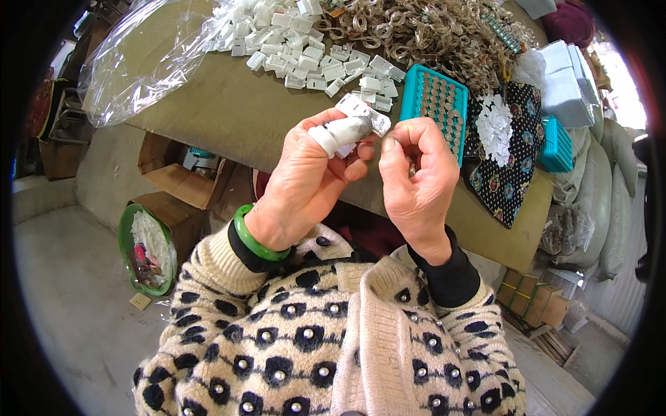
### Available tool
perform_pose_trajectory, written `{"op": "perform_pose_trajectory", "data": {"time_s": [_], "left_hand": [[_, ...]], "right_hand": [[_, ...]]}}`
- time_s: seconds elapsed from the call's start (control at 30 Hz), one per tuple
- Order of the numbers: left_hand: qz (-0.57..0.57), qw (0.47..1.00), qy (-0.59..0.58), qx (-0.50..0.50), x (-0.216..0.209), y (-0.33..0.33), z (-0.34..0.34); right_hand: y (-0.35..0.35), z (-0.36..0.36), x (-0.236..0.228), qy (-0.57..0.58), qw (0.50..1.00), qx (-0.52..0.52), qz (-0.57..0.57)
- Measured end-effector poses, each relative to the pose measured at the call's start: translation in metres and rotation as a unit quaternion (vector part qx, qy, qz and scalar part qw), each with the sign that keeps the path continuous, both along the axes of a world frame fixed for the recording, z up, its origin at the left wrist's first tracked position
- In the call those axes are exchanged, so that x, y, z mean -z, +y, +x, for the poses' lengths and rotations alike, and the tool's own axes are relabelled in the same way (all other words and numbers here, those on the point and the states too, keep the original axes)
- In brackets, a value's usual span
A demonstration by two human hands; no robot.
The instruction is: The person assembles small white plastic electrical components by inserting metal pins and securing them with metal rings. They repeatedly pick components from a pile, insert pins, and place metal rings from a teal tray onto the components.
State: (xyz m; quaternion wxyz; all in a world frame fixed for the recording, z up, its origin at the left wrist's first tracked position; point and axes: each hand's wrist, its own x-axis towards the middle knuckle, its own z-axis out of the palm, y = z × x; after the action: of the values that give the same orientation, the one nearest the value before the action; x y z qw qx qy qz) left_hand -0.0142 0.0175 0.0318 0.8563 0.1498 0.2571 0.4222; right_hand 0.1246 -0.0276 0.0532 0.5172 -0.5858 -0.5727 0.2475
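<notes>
My left hand grips a small white plastic case above the table's near edge. White wrapping with a dirty grey end covers the thumb lying across the case. Just beside it, my right hand is curled closed, its thumb pressed to the forefinger. A small metallic piece shows among the right fingers; its kind is hard to make out. Behind the right hand is a teal tray holding rows of small round metal discs. A heap of similar white plastic cases lies beyond my hands.
Coiled, clear-coated wires are piled at the back. Clear plastic film lies at the far left. White paper pieces rest on patterned black cloth, near a teal basket. A green basin and cardboard box stand below left.
</notes>
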Motion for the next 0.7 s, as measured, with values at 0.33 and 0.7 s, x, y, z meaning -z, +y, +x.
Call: {"op": "perform_pose_trajectory", "data": {"time_s": [0.33, 0.7], "left_hand": [[0.510, 0.683, 0.418, -0.313, 0.007, -0.006, 0.015], [0.069, 0.997, 0.009, -0.015, 0.003, 0.000, -0.006]], "right_hand": [[0.014, 0.004, 0.015, -0.208, 0.954, 0.020, 0.215], [0.006, 0.000, 0.008, -0.014, 0.999, -0.017, 0.032]]}}
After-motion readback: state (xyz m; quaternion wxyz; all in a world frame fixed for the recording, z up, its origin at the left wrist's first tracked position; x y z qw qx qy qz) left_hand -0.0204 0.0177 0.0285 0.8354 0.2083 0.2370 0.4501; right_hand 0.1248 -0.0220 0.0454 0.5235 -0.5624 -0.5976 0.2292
